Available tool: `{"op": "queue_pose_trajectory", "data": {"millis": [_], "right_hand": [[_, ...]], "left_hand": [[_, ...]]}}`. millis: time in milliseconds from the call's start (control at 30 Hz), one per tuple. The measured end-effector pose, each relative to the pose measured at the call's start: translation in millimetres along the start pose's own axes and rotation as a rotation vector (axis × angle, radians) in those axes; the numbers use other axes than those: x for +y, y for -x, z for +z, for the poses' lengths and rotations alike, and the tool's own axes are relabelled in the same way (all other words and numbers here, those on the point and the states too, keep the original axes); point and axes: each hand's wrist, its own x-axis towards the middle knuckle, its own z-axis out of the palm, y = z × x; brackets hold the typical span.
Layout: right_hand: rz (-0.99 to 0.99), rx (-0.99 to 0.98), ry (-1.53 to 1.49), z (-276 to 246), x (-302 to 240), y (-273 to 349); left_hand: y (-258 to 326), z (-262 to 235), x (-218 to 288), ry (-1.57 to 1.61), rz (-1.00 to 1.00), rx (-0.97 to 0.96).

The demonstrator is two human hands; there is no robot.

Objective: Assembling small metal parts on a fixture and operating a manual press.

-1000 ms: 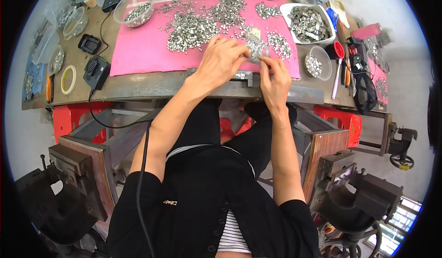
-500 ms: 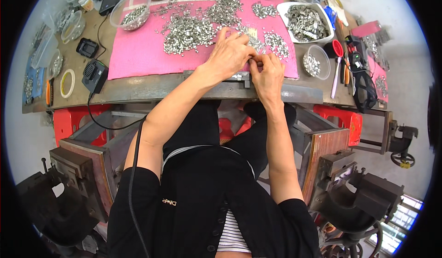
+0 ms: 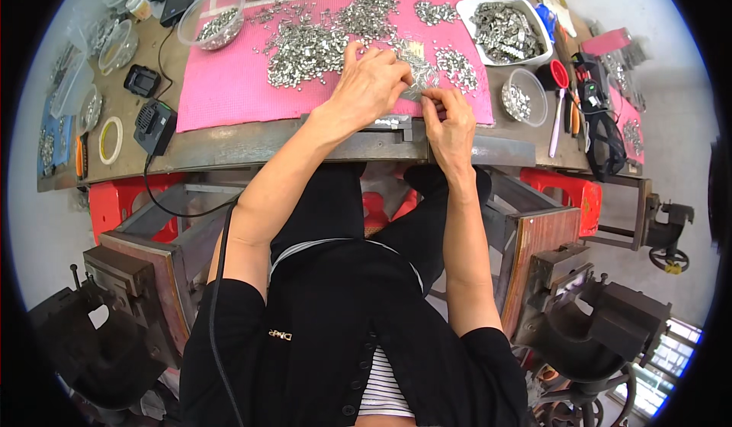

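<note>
My left hand (image 3: 369, 82) is over the pink mat (image 3: 229, 99), its fingers bent and brought together by a loose heap of thin metal pins (image 3: 421, 72). Whatever those fingertips hold is too small to see. Just to the right, my right hand (image 3: 450, 118) has thumb and forefinger pinched close to the pins; what is between them I cannot make out. Below the hands, a narrow metal fixture (image 3: 393, 123) lies along the table's front edge with small shiny parts in it. A large heap of small metal parts (image 3: 305, 53) spreads left of my left hand.
A white tray (image 3: 467, 17) of metal pieces and a clear tub (image 3: 540, 95) stand at right, beside a red-cupped tool (image 3: 557, 76). At left are a round clear tub (image 3: 183, 34), a black charger (image 3: 155, 122) with a cable, and a tape roll (image 3: 111, 140).
My hands, close together at the fingertips before, have drawn apart. The left hand has shifted slightly left, and the right slightly right.
</note>
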Motion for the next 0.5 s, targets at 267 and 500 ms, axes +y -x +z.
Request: {"op": "queue_pose_trajectory", "data": {"millis": [267, 500], "right_hand": [[0.018, 0.029, -0.044, 1.2, 0.9, 6.0], [-0.054, 0.045, 0.128, 7.4, -3.7, 3.4]], "left_hand": [[-2.4, 2.4, 5.8, -0.034, -0.054, -0.080], [-9.3, 6.1, 5.6, -0.096, -0.010, -0.181]]}}
